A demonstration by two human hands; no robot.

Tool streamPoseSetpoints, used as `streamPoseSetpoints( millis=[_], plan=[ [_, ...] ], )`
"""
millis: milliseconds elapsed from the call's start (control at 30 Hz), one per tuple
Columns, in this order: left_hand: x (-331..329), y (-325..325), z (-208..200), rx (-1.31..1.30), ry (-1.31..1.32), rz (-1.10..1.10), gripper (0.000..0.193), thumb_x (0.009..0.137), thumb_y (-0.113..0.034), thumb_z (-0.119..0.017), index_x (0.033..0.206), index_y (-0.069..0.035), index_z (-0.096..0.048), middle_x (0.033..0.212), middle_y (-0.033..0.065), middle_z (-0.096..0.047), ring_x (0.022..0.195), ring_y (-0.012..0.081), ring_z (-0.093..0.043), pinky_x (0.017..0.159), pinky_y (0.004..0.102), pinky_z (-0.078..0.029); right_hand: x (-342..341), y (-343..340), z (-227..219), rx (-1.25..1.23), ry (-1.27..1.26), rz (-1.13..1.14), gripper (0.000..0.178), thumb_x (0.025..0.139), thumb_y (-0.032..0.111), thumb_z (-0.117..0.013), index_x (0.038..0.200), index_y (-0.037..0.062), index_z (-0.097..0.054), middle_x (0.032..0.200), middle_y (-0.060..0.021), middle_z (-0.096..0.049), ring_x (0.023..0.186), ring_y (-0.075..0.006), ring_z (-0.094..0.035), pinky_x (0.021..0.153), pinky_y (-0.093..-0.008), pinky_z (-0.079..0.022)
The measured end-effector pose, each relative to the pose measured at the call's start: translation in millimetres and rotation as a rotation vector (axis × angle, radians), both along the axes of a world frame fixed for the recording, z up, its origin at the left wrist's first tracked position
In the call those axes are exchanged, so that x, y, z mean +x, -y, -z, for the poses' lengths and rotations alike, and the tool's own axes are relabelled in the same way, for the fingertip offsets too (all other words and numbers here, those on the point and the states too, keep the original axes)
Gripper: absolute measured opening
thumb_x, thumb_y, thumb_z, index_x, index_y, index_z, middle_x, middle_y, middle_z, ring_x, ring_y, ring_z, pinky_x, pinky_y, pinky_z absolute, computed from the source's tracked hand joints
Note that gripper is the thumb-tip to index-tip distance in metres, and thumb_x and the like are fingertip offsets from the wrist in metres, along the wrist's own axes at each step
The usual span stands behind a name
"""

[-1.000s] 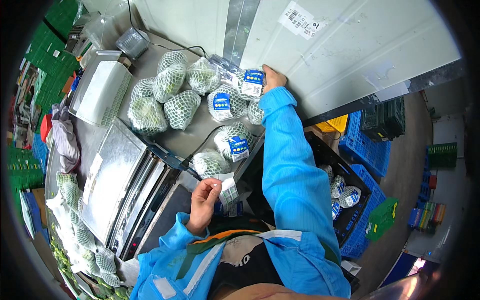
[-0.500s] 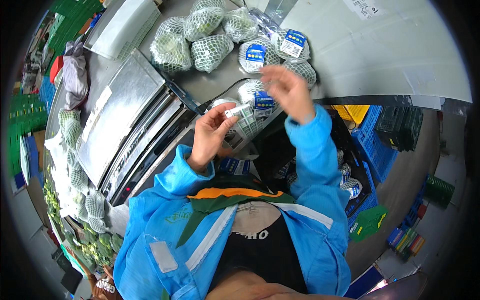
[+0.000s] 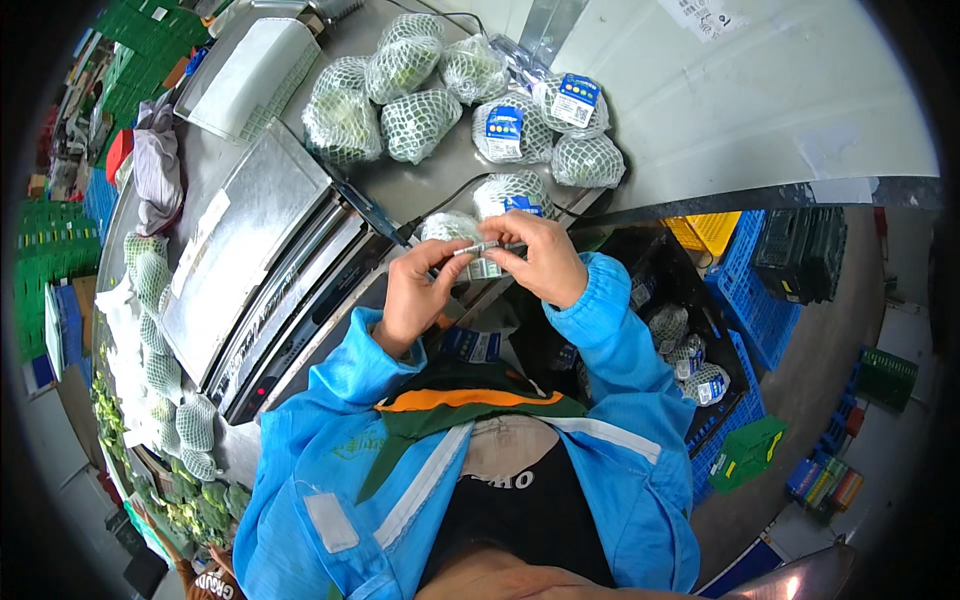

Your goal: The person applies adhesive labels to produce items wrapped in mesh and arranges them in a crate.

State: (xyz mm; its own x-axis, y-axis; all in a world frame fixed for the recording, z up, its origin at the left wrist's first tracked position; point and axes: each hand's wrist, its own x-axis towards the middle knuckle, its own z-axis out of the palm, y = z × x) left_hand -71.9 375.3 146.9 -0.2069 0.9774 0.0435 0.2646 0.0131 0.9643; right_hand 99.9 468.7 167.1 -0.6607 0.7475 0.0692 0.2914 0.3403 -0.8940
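Observation:
Both my hands meet over the metal table edge, fingertips pinching a small white label (image 3: 476, 248), seen nearly edge-on. My left hand (image 3: 412, 300) grips its left end between thumb and finger. From the other side, my right hand (image 3: 545, 262) closes on its right end. Just beyond the fingers sit two rounded vegetables in white foam nets: a net-wrapped vegetable (image 3: 452, 228) partly covered by my hands, and a blue-labelled net-wrapped vegetable (image 3: 512, 190). What exactly is printed on the label is hidden by the fingers.
Further net-wrapped vegetables (image 3: 420, 125) lie at the back, some blue-labelled. A metal wrapping machine (image 3: 250, 240) stands left, with more netted pieces (image 3: 155, 320) beyond it. A black crate (image 3: 725, 335) holding labelled pieces is at right, near a blue crate (image 3: 760, 300). Another person's brown shirt (image 3: 212, 582) shows lower left.
My right hand has come down and left from above the vegetables to pinch the label. The label, earlier facing up in my left hand, now shows nearly edge-on between both hands.

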Motion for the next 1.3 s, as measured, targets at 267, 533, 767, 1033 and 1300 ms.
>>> streamPoseSetpoints(
  millis=[267, 533, 767, 1033, 1300],
  plan=[
    [-16.6, 4.4, 16.4, -0.252, 0.396, -0.119, 0.017, 0.089, -0.011, -0.066, 0.100, 0.002, -0.070, 0.076, 0.0024, -0.065, 0.066, 0.0059, -0.055, 0.060, 0.0215, -0.046, -26.9, 1.7, -1.2, 0.011, -0.015, 0.001, 0.017, 0.077, 0.002, -0.070, 0.092, 0.0007, -0.063, 0.087, -0.0105, -0.065, 0.077, -0.0235, -0.064, 0.069, -0.0323, -0.051],
    [-28.8, 6.1, 3.4, -0.107, 0.175, -0.090, 0.016, 0.089, -0.011, -0.066, 0.100, 0.000, -0.070, 0.083, 0.0011, -0.066, 0.073, 0.0064, -0.056, 0.067, 0.0208, -0.047, -38.7, -10.2, -7.1, -0.080, 0.044, -0.116, 0.017, 0.078, 0.007, -0.070, 0.093, 0.0021, -0.065, 0.084, -0.0111, -0.060, 0.078, -0.0265, -0.063, 0.068, -0.0347, -0.050],
    [-29.3, 5.1, 5.7, -0.258, 0.465, -0.171, 0.016, 0.089, -0.012, -0.066, 0.099, 0.000, -0.070, 0.076, -0.0009, -0.065, 0.067, 0.0046, -0.053, 0.061, 0.0193, -0.044, -46.4, 1.8, -8.8, 0.362, 0.050, -0.027, 0.016, 0.075, 0.003, -0.072, 0.089, 0.0029, -0.064, 0.088, -0.0108, -0.062, 0.078, -0.0281, -0.063, 0.066, -0.0343, -0.050],
    [-29.2, 8.7, 6.0, -0.169, 0.228, -0.113, 0.016, 0.089, -0.012, -0.066, 0.099, 0.000, -0.071, 0.075, 0.0000, -0.064, 0.064, 0.0048, -0.054, 0.058, 0.0196, -0.045, -45.9, 2.1, -9.0, 0.292, 0.060, -0.035, 0.023, 0.072, 0.000, -0.071, 0.094, 0.0045, -0.064, 0.083, -0.0089, -0.061, 0.077, -0.0278, -0.059, 0.067, -0.0359, -0.049],
    [-62.3, 33.9, -23.1, -0.207, 0.706, -0.251, 0.022, 0.092, -0.015, -0.062, 0.104, 0.003, -0.067, 0.082, 0.0050, -0.067, 0.064, 0.0078, -0.058, 0.057, 0.0209, -0.047, -55.6, -44.2, 14.5, -0.541, -0.639, 0.483, 0.022, 0.081, 0.003, -0.066, 0.102, 0.0010, -0.060, 0.085, -0.0027, -0.061, 0.074, -0.0109, -0.056, 0.069, -0.0242, -0.047]
  ],
)
